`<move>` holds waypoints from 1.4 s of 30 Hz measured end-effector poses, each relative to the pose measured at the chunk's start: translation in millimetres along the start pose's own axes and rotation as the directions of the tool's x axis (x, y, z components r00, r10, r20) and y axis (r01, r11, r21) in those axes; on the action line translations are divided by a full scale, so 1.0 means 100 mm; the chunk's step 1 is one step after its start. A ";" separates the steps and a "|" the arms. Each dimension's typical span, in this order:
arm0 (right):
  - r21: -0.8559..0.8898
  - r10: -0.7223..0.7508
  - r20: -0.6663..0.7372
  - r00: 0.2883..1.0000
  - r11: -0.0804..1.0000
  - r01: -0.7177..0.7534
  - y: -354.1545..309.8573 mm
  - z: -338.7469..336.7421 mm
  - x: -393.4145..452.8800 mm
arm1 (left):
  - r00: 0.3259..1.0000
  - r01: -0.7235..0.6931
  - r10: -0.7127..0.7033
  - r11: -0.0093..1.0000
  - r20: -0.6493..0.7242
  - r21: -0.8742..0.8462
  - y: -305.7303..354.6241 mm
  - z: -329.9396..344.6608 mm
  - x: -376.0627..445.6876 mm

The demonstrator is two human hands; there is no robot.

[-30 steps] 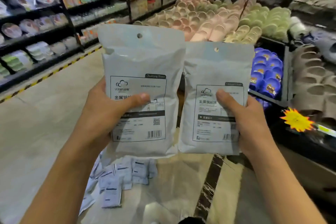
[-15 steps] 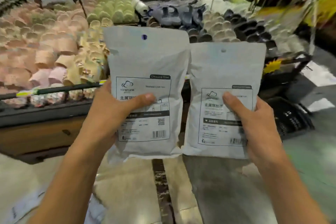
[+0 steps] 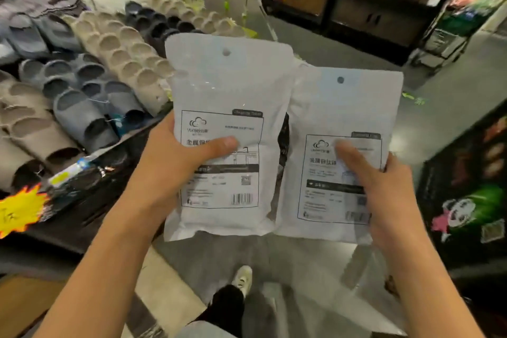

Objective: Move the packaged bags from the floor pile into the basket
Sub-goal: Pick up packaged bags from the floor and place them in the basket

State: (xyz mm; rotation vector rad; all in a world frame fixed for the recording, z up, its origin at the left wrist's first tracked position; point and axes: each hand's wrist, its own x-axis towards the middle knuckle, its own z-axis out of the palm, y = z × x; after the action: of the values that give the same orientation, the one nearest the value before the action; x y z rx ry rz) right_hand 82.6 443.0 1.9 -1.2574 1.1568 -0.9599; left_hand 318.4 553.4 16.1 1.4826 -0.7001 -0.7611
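Note:
I hold two white packaged bags upright in front of me, side by side at chest height. My left hand [image 3: 164, 170] grips the left bag [image 3: 227, 85] at its lower left, thumb across the printed label. My right hand [image 3: 384, 189] grips the right bag [image 3: 345, 107] at its lower right, thumb on its label. The right bag sits slightly lower and tucks behind the left bag's edge. A dark object [image 3: 282, 145] shows in the narrow gap between the bags; what it is cannot be told. The floor pile is out of view.
A sloping display of grey and beige slippers [image 3: 90, 74] fills the left, with a dark rail and a yellow star tag [image 3: 19, 211] at its front. Dark shelving [image 3: 378, 5] stands at the back, a dark printed stand [image 3: 466, 200] to the right. My foot [image 3: 241, 280] is on the grey floor [image 3: 315, 269] below.
The view has swung right: the floor pile and pink slippers have left the frame, and grey slippers, an aisle and far shelving have come in. Both hands keep the same grip on the bags.

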 end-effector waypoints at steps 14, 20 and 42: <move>-0.012 0.028 -0.293 0.956 0.999 -0.033 -0.20 -0.87 2.57 | 0.965 0.083 -0.062 0.994 0.255 -0.071 -0.05 2.17 2.75; -0.036 0.036 -0.279 0.960 0.998 -0.048 -0.25 -1.30 3.54 | 0.952 0.110 -0.095 0.993 0.291 -0.034 -0.16 2.95 3.48; -0.269 0.251 0.513 0.821 0.955 -0.124 0.14 -0.66 7.49 | 0.787 0.287 -0.360 0.933 -0.502 -0.219 -0.83 3.85 4.99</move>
State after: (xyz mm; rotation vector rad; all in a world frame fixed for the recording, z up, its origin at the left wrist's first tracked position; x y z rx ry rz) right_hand 158.0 -299.7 -92.9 -1.4421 0.9225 -0.2831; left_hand 305.3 -72.2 -98.0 1.6135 0.0391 -0.5867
